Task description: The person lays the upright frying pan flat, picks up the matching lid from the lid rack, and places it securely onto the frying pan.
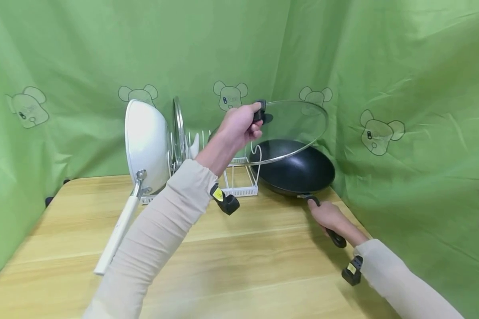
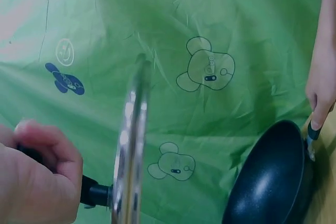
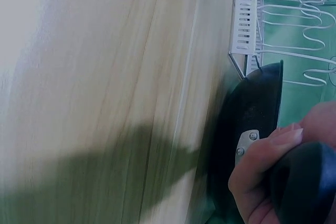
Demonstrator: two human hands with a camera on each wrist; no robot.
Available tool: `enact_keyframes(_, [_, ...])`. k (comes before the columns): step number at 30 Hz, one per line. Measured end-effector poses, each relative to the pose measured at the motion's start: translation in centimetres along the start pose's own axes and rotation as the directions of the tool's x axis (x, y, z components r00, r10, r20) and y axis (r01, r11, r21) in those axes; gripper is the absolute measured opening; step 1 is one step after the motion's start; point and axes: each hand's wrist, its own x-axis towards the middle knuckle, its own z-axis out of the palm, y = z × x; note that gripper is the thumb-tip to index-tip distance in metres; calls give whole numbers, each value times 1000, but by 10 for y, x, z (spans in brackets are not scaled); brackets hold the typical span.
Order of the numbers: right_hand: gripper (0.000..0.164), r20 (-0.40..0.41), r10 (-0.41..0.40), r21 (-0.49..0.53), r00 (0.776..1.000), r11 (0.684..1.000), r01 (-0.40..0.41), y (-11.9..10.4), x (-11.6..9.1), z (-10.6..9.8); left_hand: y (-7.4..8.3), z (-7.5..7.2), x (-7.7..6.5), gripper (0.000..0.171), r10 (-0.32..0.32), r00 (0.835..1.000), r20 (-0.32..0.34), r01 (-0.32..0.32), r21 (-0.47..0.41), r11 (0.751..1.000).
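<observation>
Glass lid (image 1: pixel 293 130), upper half, right of centre in frame: looks stiff and slick, probably breakable, moderately heavy. Best hold is the black knob (image 1: pixel 258 114); left hand (image 1: pixel 241 122) has fingers curled round it. Black wok (image 1: pixel 303 170) lower, at the tabletop's (image 1: pixel 255 252) back right: rigid, likely front-heavy. Grab by handle (image 1: pixel 337 239); right hand (image 1: pixel 329 215) has fingers wrapped round that.
</observation>
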Motion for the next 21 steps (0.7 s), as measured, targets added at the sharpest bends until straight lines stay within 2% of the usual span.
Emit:
enact_keyframes(6, [61,-4,-4,-9,1000,1000,4,-1,0,0,3,4,-2,38,6,1000,11,-6,17,1000])
enact_keyframes(11, [62,-12,-7,-15,1000,1000,7,-1,0,1,-2,-2,-1,39,-32,997,69,35,-39,999])
enact_keyframes(16, [62,1,-11,-15,1000,1000,11,-1,-1,2,-6,-3,-1,42,-72,987,147,85,-84,993])
enact_keyframes(21, [62,-3,-9,-22,1000,1000,9,0,-1,1,-12,5,-5,43,-57,982,182,72,-74,995])
